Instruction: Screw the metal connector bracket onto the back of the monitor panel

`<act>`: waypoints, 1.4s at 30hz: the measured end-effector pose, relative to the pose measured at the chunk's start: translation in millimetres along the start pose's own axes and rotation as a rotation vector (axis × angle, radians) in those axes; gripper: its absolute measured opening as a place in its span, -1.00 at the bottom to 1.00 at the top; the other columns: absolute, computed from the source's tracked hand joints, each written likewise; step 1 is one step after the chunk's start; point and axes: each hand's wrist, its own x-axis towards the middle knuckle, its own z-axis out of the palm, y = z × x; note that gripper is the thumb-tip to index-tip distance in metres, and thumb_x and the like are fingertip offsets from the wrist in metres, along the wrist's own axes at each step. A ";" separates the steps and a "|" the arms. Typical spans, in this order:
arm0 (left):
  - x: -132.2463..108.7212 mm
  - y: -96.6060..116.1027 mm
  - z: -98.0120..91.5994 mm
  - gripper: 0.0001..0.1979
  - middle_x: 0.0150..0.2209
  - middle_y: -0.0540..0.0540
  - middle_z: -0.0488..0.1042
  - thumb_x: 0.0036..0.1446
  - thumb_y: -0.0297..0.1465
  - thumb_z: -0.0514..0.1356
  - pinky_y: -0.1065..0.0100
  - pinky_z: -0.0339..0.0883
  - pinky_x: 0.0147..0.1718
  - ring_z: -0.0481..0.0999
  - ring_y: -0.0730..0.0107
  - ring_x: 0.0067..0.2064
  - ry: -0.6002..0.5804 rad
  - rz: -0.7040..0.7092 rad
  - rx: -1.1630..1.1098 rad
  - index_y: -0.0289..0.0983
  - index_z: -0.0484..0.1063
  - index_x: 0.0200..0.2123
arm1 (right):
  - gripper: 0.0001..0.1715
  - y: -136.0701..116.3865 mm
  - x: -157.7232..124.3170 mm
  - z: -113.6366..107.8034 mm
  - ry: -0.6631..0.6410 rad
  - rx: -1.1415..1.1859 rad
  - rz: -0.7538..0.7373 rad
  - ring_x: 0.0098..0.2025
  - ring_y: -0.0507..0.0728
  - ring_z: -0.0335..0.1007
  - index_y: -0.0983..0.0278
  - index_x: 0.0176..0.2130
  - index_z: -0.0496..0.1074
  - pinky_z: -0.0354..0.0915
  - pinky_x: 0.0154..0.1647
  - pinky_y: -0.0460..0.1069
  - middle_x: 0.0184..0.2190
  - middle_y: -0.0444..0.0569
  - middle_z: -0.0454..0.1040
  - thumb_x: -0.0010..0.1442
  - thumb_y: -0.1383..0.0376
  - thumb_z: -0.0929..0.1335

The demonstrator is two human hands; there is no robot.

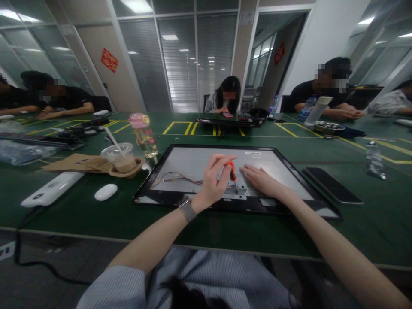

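Observation:
My left hand (pixel 215 178), with a watch at the wrist, closes its fingers on the handle of a small orange and black screwdriver (pixel 232 171). The tool stands nearly upright, its tip down at a metal bracket (pixel 236 190) near the front edge of a flat display panel (pixel 206 163). The panel has a grey back and a black frame. Thin coloured wires (pixel 180 177) run across it from the left toward the bracket. Flat on the panel, right of the screwdriver, rests my right hand (pixel 261 180), fingers stretched out and holding nothing.
Left of the panel are an iced drink cup (pixel 120 156) in a cardboard holder, a pink-lidded bottle (pixel 143 135), a white mouse-shaped object (pixel 106 192) and a white device (pixel 53 189). A black phone (pixel 331 184) lies right. Several people sit around the green table (pixel 322 150).

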 end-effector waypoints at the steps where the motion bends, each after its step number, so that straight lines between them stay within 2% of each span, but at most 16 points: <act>1: -0.7 0.1 0.2 -0.73 -0.09 -0.15 0.50 0.54 -0.40 0.04 0.28 0.49 -0.06 0.55 0.32 -0.07 -0.004 -0.011 -0.008 -0.25 0.51 0.11 | -0.37 0.6 -0.1 0.2 0.001 0.002 -0.006 0.41 0.37 0.33 0.24 0.45 0.26 0.30 0.35 0.40 0.44 0.29 0.30 0.53 0.26 0.07; 6: -1.8 -1.0 0.8 -0.69 -0.01 -0.20 0.54 0.55 -0.41 0.00 0.25 0.50 -0.03 0.57 0.28 -0.02 -0.021 -0.040 -0.032 -0.26 0.47 0.16 | -0.37 3.9 0.4 3.0 0.005 0.009 -0.013 0.42 0.37 0.32 0.18 0.47 0.23 0.31 0.33 0.44 0.44 0.27 0.31 0.53 0.26 0.08; 15: -0.8 -2.8 0.2 -0.79 -0.19 -0.10 0.50 0.49 -0.33 0.15 0.25 0.44 -0.13 0.51 0.29 -0.16 -0.001 0.002 0.053 -0.25 0.52 0.05 | -0.37 -0.2 -0.6 -3.1 -0.022 -0.022 -0.024 0.40 0.37 0.34 0.27 0.45 0.25 0.32 0.34 0.37 0.45 0.31 0.28 0.52 0.29 0.08; 20: -0.7 0.4 1.1 -0.72 -0.13 -0.14 0.52 0.55 -0.33 0.04 0.27 0.44 -0.14 0.52 0.31 -0.13 -0.010 -0.016 -0.027 -0.26 0.51 0.08 | -0.36 0.9 -0.2 -1.0 -0.009 0.003 -0.012 0.41 0.36 0.33 0.23 0.46 0.26 0.30 0.37 0.36 0.44 0.28 0.30 0.52 0.26 0.09; 24: -0.4 2.0 1.3 -0.70 -0.16 -0.12 0.51 0.56 -0.33 0.00 0.28 0.44 -0.15 0.53 0.31 -0.14 -0.005 -0.039 -0.049 -0.26 0.51 0.08 | -0.37 2.9 -0.6 0.7 0.003 0.015 -0.016 0.41 0.37 0.33 0.20 0.46 0.26 0.29 0.36 0.39 0.44 0.27 0.31 0.52 0.25 0.09; 32: -0.9 0.7 -0.7 -0.70 -0.20 -0.11 0.49 0.56 -0.26 0.02 0.26 0.44 -0.17 0.52 0.31 -0.17 -0.021 -0.006 0.060 -0.24 0.52 -0.04 | -0.37 7.1 1.6 5.4 0.001 0.031 -0.019 0.43 0.36 0.30 0.20 0.46 0.24 0.28 0.35 0.42 0.44 0.29 0.31 0.52 0.26 0.07; 42: -0.2 -1.7 0.4 -0.75 -0.18 -0.11 0.49 0.54 -0.32 0.06 0.23 0.43 -0.16 0.49 0.28 -0.17 -0.038 -0.002 0.024 -0.23 0.49 0.09 | -0.35 -1.1 -1.9 -3.3 -0.021 0.015 -0.010 0.43 0.39 0.29 0.27 0.46 0.24 0.28 0.35 0.44 0.46 0.34 0.26 0.52 0.26 0.06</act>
